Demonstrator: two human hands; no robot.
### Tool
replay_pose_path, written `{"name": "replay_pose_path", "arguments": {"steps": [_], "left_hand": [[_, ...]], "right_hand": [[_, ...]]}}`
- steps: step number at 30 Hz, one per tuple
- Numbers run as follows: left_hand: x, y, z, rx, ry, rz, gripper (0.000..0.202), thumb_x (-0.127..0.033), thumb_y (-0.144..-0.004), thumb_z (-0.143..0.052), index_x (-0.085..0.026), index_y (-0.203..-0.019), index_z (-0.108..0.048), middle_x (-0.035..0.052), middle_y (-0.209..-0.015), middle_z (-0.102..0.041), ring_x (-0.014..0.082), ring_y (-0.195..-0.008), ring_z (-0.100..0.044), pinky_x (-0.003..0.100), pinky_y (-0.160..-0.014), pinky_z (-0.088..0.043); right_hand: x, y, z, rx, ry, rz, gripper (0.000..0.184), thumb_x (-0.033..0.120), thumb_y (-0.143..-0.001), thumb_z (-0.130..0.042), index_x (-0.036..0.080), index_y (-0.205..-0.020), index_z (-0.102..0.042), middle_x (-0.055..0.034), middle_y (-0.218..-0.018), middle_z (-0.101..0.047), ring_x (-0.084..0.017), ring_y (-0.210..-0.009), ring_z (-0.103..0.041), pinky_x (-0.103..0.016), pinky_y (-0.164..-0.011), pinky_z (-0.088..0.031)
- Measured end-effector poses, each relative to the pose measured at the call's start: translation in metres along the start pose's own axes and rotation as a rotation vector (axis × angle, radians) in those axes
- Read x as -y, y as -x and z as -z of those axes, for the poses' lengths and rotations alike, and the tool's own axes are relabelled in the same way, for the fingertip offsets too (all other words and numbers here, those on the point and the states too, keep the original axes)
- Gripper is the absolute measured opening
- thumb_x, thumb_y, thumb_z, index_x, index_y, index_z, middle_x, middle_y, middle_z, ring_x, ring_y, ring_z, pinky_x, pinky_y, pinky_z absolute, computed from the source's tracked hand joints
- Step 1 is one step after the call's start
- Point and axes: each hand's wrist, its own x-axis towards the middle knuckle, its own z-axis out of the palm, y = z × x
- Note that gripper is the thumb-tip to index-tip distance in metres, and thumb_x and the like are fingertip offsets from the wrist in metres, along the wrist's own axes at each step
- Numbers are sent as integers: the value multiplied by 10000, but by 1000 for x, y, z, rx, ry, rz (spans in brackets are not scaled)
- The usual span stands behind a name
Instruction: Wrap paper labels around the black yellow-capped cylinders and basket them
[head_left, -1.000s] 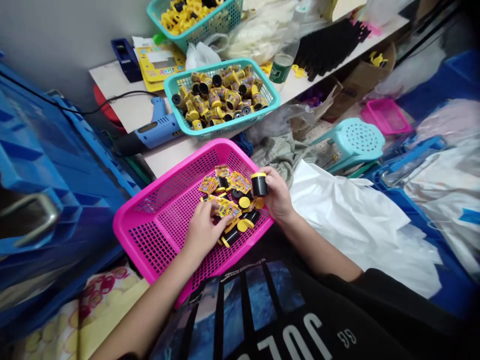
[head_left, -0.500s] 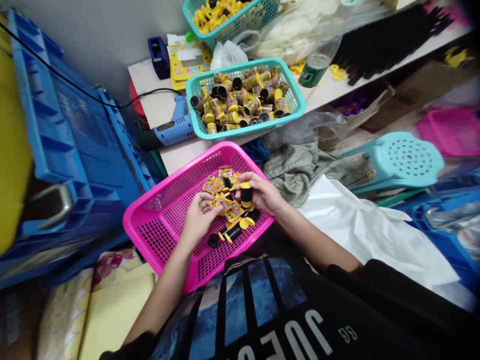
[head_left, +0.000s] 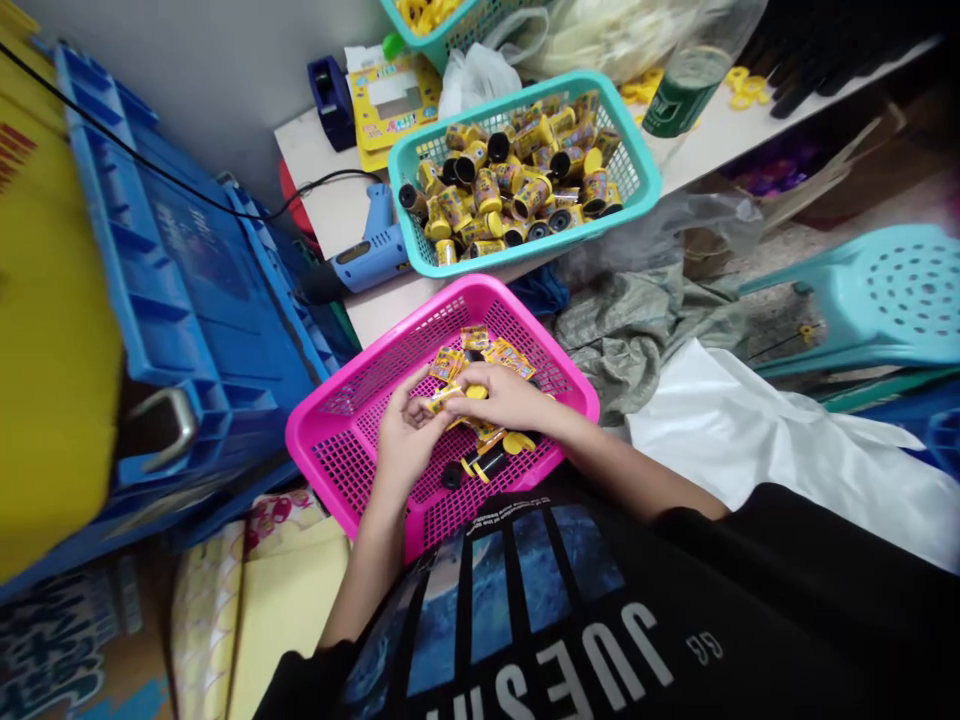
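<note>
My left hand (head_left: 405,430) pinches a small yellow printed sleeve (head_left: 442,398) above a pink basket (head_left: 390,342). Close against it, my right hand (head_left: 506,397) is closed on a small black canister with a yellow cap (head_left: 475,392); its fingers hide most of the body. The sleeve and the canister meet between the hands, but whether one is inside the other I cannot tell. Loose printed sleeves (head_left: 448,362) lie in the basket beyond the hands. Nearer to me in it are bare black canisters (head_left: 491,462) with yellow ends and a black round piece (head_left: 451,475).
A teal basket (head_left: 649,185) full of sleeved canisters (head_left: 487,190) stands on the white table (head_left: 322,215). Left of it lie a blue heat gun (head_left: 371,258) and a tape dispenser (head_left: 330,103). Blue crates (head_left: 195,270) line the left; a teal stool (head_left: 900,290) stands right.
My right hand has moved left with the canister to meet my left hand, which has lifted a sleeve. The view has shifted, so the baskets sit farther right.
</note>
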Motion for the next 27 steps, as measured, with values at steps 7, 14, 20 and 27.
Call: {"name": "replay_pose_path", "arguments": {"steps": [7,14,20,27], "left_hand": [[2,3,9,-183,-104,-60,212,-282,-676,-767,-197,-870,-770,29,-791,-766,161,-653,-685,313,-672,-581],[8,-1,19,-226,-64,-44,162,-290,-685,-754,-209,-823,-780,38,-830,-784,224,-782,-731,387,-777,-594],[15,-3,20,-259,-31,-46,230,-373,-673,-768,-200,-824,-781,45,-795,-781,226,-731,-728,381,-714,-600],[12,-2,20,-129,-63,-71,279,-426,-690,-762,-204,-857,-785,66,-858,-782,237,-802,-726,368,-766,-586]], "right_hand": [[0,-5,-7,-76,-295,-59,249,369,-890,-459,179,-793,-587,-16,-804,-566,-159,-810,-529,-314,-801,-420],[6,-1,10,-150,-811,-177,387,286,-727,-692,213,-1094,-591,-27,-1042,-628,-154,-926,-603,-303,-859,-500],[-1,-2,8,-190,-866,-199,336,346,-664,-784,187,-905,-612,23,-798,-634,-104,-707,-627,-249,-672,-556],[-6,-2,13,-66,-663,-132,253,353,-728,-737,166,-861,-632,25,-733,-629,-86,-621,-592,-221,-615,-513]]}}
